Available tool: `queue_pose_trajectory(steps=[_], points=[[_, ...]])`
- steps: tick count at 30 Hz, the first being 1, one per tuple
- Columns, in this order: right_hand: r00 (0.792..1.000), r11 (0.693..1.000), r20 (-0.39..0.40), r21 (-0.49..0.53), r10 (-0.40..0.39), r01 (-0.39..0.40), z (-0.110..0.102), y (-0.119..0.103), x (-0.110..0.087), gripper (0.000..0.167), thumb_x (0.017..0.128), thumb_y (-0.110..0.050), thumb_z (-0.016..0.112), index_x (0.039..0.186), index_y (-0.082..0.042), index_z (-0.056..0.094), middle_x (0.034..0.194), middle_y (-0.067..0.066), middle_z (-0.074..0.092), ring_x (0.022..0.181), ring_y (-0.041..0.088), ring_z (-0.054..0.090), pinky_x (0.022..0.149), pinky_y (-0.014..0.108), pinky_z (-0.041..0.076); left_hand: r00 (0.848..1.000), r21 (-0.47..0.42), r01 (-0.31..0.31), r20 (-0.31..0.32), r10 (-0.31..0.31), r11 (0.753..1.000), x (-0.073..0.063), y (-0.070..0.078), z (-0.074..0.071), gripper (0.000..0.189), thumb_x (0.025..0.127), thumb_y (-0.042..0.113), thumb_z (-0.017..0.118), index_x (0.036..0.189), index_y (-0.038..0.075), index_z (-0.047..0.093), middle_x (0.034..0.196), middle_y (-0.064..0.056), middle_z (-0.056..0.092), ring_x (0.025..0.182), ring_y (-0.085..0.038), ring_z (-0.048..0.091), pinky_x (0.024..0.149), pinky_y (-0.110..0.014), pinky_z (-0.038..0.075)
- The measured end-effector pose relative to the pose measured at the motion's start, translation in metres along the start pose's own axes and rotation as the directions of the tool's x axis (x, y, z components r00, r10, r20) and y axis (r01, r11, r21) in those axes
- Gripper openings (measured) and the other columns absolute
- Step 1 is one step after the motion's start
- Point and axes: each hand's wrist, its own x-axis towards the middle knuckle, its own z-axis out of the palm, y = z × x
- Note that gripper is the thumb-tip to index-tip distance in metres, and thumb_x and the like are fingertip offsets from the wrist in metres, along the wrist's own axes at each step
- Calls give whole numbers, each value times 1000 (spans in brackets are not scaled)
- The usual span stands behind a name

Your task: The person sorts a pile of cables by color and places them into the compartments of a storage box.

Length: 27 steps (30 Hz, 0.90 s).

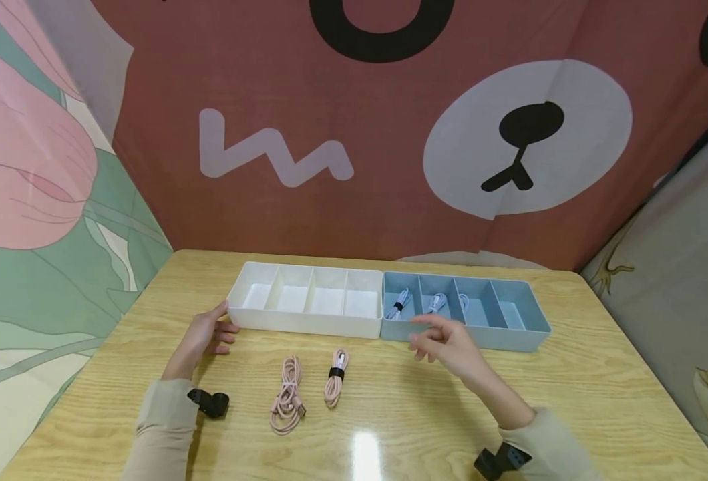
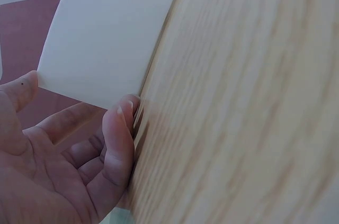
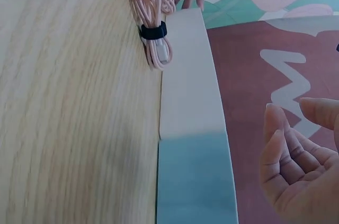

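My left hand touches the left end of a white four-compartment box, its thumb at the top corner and its fingertips low on the end in the left wrist view. Empty and with fingers loosely bent, my right hand hovers before a light blue box that butts against the white one. Pale blue cables lie in the blue box: one with a black strap in the leftmost compartment, another cable in the second, and a looped cable in the third, partly hidden by a divider.
In front of the white box lie two pink cables: a larger tied bundle and a smaller one with a black strap. The wooden table backs onto a hanging brown cloth with a bear print.
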Motion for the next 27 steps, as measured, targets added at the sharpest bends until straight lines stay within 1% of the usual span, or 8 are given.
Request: queue_pose_trajectory(steps=[6,10,13,15,21,24,25,27], points=[[1000,1000,25,19,-1,1,10,0,2,40,88,-14,62,120,5,52,83,21,65,65,24,62,56,33,49,1000,-16,0,4,0,1000,0,1,0,68,96,49,30,137,-4,30,77,-1,60,63,-12,57,55,-29,52],[999,1000,43,17,-5,4,16,-1,3,41,87,-15,62,121,6,52,84,22,65,67,30,62,55,33,49,1000,-11,0,3,0,1000,0,0,-1,68,96,49,30,137,-4,30,77,-1,60,64,-12,57,56,-29,52],[999,1000,53,7,-2,1,20,-2,5,42,87,-15,63,121,6,51,85,22,65,69,36,62,56,36,49,1000,-5,2,4,-2,1000,0,1,0,68,96,50,29,137,-4,30,79,-2,60,64,-13,57,56,-30,52],[998,1000,59,3,0,-1,23,-2,6,43,86,-15,63,122,7,50,84,21,66,70,38,62,57,38,50,1000,-1,2,5,-2,1000,-1,1,0,69,96,50,29,138,-4,30,79,-2,60,65,-13,57,57,-30,52],[998,1000,69,-1,-4,4,30,0,9,45,87,-17,63,122,8,50,82,16,67,70,40,62,60,44,50,1000,-2,1,7,-1,1000,-1,1,-1,69,95,51,29,138,-3,30,80,-2,60,65,-13,57,57,-30,52],[997,1000,77,-3,-8,8,34,1,11,45,87,-18,63,122,7,50,82,16,67,70,40,61,62,45,50,1000,-12,-18,16,18,1000,0,-1,-2,73,94,54,31,137,-5,30,79,-2,60,65,-13,57,57,-30,52],[997,1000,80,-1,-10,10,35,2,12,45,87,-18,63,122,7,50,82,16,67,70,40,61,62,44,50,999,-30,-28,23,29,999,-1,-1,-3,74,93,55,33,136,-5,31,78,-3,61,64,-14,57,56,-30,52],[997,1000,83,5,-7,6,38,3,13,45,87,-17,63,122,7,50,83,16,67,70,40,62,62,43,50,999,-32,-40,28,41,999,-1,-2,-4,77,92,57,34,136,-6,31,78,-3,61,63,-14,57,55,-30,52]])
